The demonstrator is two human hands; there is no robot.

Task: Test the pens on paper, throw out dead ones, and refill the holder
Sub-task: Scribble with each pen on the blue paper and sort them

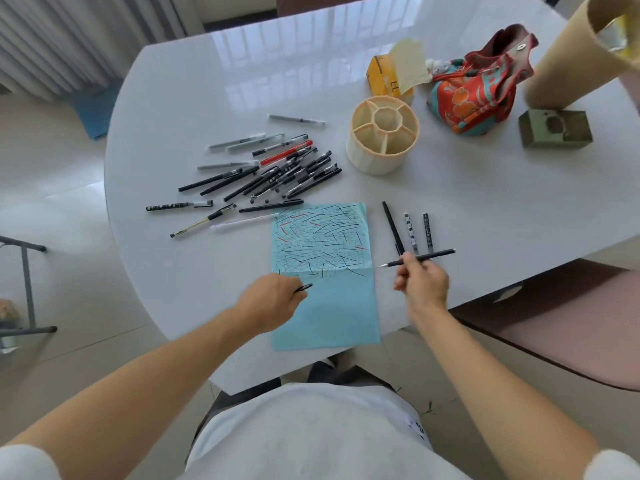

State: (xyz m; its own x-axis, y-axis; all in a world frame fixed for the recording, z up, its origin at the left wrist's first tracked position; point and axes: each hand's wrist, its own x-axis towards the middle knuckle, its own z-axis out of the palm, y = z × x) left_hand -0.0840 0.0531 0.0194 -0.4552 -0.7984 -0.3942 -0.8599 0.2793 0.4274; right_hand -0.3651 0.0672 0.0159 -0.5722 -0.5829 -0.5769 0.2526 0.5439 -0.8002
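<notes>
A light blue sheet of paper (325, 306) lies at the table's near edge, its upper half covered in pen strokes. My right hand (420, 282) holds an uncapped black pen (434, 257) just right of the sheet, tip pointing left. My left hand (273, 299) rests at the sheet's left edge and pinches a small black pen cap (305, 287). Three pens (410, 230) lie side by side right of the paper. A pile of several pens (273, 171) lies to the upper left. The cream round pen holder (382, 136) stands empty behind the paper.
The white table (194, 98) also carries a yellow tissue box (384, 76), a red patterned cloth bag (474, 95), a cardboard tube (568, 60) and a green metal box (556, 129) at the back right. A pink chair (568, 327) stands at the right.
</notes>
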